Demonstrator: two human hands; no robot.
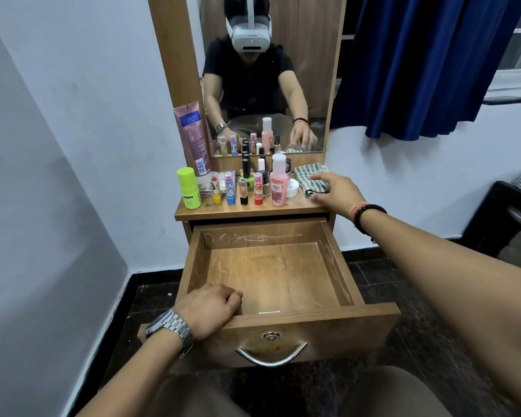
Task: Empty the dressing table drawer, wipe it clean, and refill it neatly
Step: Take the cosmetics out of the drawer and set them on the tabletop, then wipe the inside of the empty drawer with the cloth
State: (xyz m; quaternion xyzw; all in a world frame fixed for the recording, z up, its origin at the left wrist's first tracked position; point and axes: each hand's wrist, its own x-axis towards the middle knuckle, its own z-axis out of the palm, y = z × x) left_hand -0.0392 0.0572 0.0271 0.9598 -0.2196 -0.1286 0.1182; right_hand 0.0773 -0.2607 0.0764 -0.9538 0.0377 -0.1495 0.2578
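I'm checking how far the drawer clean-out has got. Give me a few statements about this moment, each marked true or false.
1. The drawer is pulled out and holds no cosmetics. True.
2. The left hand holds the striped cloth. False: it grips the drawer's front edge.
3. The right hand reaches onto the striped cloth on the tabletop. True.
4. The pink bottle lies on its side. False: it stands upright.

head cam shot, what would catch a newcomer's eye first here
The open drawer, pulled out and empty, fills the middle, with the left hand gripping its front left corner. Behind it, bright bottles and lipsticks crowd the tabletop. At the right, the right hand reaches onto a striped cloth below the mirror.
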